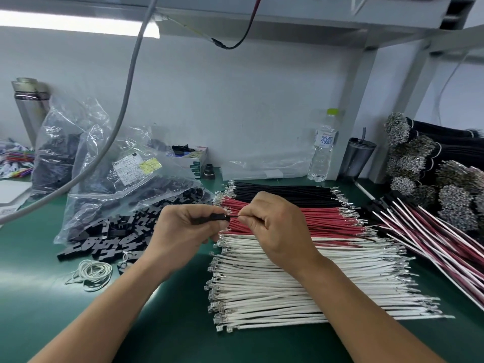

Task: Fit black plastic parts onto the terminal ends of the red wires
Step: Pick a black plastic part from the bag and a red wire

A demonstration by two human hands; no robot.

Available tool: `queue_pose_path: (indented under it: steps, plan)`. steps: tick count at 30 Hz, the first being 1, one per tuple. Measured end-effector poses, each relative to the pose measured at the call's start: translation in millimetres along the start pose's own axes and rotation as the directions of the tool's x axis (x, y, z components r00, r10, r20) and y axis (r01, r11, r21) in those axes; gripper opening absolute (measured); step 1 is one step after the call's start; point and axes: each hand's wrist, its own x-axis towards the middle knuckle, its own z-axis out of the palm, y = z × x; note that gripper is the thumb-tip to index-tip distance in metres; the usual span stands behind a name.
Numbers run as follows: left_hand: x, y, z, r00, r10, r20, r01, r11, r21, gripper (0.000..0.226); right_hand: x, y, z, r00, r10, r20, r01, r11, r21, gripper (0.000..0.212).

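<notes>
Green matting covers the bench point(39, 297), which backs onto a pale wall under a grey shelf frame. Only the head view is supplied.

Head view. The left hand point(180, 229) holds one black plastic part point(209, 220), fingers curled round it and thumb on top; the part lies roughly level, long axis running left to right, its open end facing right. The right hand point(272, 226) pinches one wire between thumb and forefinger, the other fingers curled in; only a short dark stretch shows at point(234, 217), so its colour cannot be confirmed from this frame. The wire tip sits at the mouth of the part, touching or just entering; seating depth cannot be told. Both hands hover above the left ends of the red wires point(301, 218).

Judgement: the coming move depends on keeping the wire's axis in line with the part's bore, the right hand pushing leftward while the left hand braces. Both hands are equally near the joint.

Count. Hands: two. Parts in hand: one. Wires in hand: one. Loose stock on the mat lies in three bands, too many to count singly: black wires point(282, 191) farthest, red in the middle, white wires point(301, 281) nearest. Loose black parts point(110, 237) spill from a clear bag point(104, 189); a second bag point(57, 142) stands behind it. One heap of assembled harnesses point(429, 239) lies to the right. One water bottle point(322, 150) and one dark tumbler point(357, 158) stand by the wall.
</notes>
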Motion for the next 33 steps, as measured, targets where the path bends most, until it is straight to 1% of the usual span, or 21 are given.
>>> queue_pose_path:
  steps: [2, 6, 8, 9, 11, 12, 13, 14, 15, 17, 18, 20, 23, 26, 29, 31, 33]
  plan:
    - [-1.0, -0.2, 0.1, 1.000, 0.016, 0.010, -0.016, 1.000, 0.007, 0.021, 0.5, -3.2, 3.5, 0.999, -0.035, 0.013, 0.035, 0.999, -0.012, 0.010]
    - [0.4, -4.2, 2.0, 0.999, 0.049, 0.009, -0.049, 0.998, 0.032, 0.024, -0.4, -1.3, 5.6, 0.998, -0.066, -0.005, 0.066, 0.998, -0.019, 0.010]
    - [0.1, -4.1, 4.7, 0.999, 0.050, 0.019, -0.051, 0.998, 0.034, 0.024, -0.2, -1.4, 4.6, 0.996, -0.082, -0.016, 0.081, 0.993, -0.086, 0.010]
    - [0.0, -3.4, 5.8, 0.999, 0.045, 0.013, -0.045, 0.999, 0.014, 0.023, 1.3, -2.1, 3.7, 0.994, -0.096, -0.047, 0.088, 0.985, -0.150, 0.010]
    - [1.8, -1.9, 6.6, 0.999, 0.022, -0.038, -0.024, 0.998, -0.055, 0.019, 5.7, -0.8, 1.2, 0.976, -0.159, -0.150, 0.111, 0.951, -0.288, 0.008]
    - [3.3, -1.8, 5.9, 0.997, 0.001, -0.081, -0.009, 0.996, -0.091, 0.021, 6.5, 0.6, 0.6, 0.961, -0.196, -0.195, 0.123, 0.935, -0.334, 0.008]
    - [5.0, -2.2, 4.2, 0.992, -0.029, -0.125, 0.013, 0.991, -0.131, 0.024, 6.4, 2.6, 0.7, 0.948, -0.227, -0.222, 0.137, 0.923, -0.360, 0.007]
    - [6.4, -3.3, 2.0, 0.984, -0.064, -0.163, 0.036, 0.985, -0.170, 0.024, 4.7, 4.8, 2.1, 0.946, -0.239, -0.219, 0.146, 0.918, -0.369, 0.005]
    - [7.6, -4.1, -0.3, 0.976, -0.099, -0.192, 0.060, 0.978, -0.202, 0.021, 2.4, 6.9, 4.7, 0.962, -0.211, -0.174, 0.137, 0.923, -0.360, 0.003]
    - [8.9, -5.0, -2.6, 0.965, -0.151, -0.214, 0.099, 0.967, -0.234, 0.017, -0.7, 10.7, 11.5, 1.000, -0.028, -0.008, 0.024, 0.944, -0.328, 0.008]
    - [8.9, -5.2, -2.7, 0.962, -0.165, -0.215, 0.111, 0.964, -0.243, 0.016, -0.9, 13.9, 15.3, 0.996, 0.067, 0.059, -0.045, 0.948, -0.315, 0.012]
    - [8.5, -5.0, -2.5, 0.960, -0.181, -0.211, 0.125, 0.959, -0.256, 0.016, 1.2, 19.8, 21.7, 0.982, 0.160, 0.098, -0.128, 0.953, -0.275, 0.015]
    - [8.0, -5.8, -3.2, 0.958, -0.202, -0.205, 0.142, 0.952, -0.272, 0.014, 4.8, 22.3, 27.1, 0.977, 0.187, 0.098, -0.156, 0.953, -0.260, 0.011]
    - [8.2, -7.3, -4.8, 0.955, -0.211, -0.209, 0.145, 0.946, -0.290, 0.011, 3.9, 19.9, 27.7, 0.981, 0.148, 0.128, -0.100, 0.943, -0.317, 0.011]
    - [9.1, -7.6, -6.9, 0.950, -0.216, -0.224, 0.140, 0.940, -0.311, 0.010, 5.6, 19.0, 18.6, 0.986, 0.121, 0.112, -0.080, 0.944, -0.320, 0.010]
    - [9.8, -6.4, -8.7, 0.948, -0.218, -0.231, 0.131, 0.931, -0.340, 0.010, 9.4, 19.1, 7.0, 0.987, 0.132, 0.089, -0.109, 0.967, -0.230, 0.007]
    - [9.8, -3.4, -10.9, 0.954, -0.214, -0.208, 0.119, 0.912, -0.392, 0.014, 12.1, 17.3, -6.1, 0.985, 0.151, 0.080, -0.146, 0.987, -0.064, 0.016]
